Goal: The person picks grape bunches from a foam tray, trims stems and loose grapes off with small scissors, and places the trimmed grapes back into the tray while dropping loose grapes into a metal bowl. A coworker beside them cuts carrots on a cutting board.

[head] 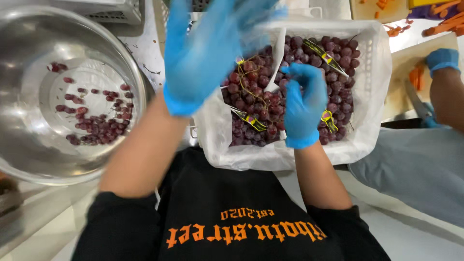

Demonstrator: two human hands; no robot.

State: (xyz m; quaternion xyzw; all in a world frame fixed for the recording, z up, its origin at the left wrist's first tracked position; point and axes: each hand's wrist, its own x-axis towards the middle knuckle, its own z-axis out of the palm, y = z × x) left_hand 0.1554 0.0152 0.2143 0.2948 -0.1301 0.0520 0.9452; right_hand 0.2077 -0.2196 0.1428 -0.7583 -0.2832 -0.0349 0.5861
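The red grapes (295,92) lie heaped in bunches inside a white plastic crate (374,87) lined with white paper, straight ahead of you and just past your chest. Your right hand (303,99), in a blue glove, is down among them at the middle of the crate, fingers curled in and pinched on the fruit or its stems (which of the two is hidden by the glove). Around it, yellow-and-black tags (328,118) show among the bunches, one just beside your right wrist.

Your left hand (210,50), also in a blue glove, is raised above the crate's left edge with the fingers spread wide and nothing in it; it is blurred.

To your left stands a large steel bowl (29,125) with loose red grapes (99,123) scattered over its bottom, mostly toward the side nearest the crate.

At the right edge, another person's gloved hand (442,59) rests by a cutting board (403,63) with orange carrot pieces (415,77) on it, well apart from your own hands.
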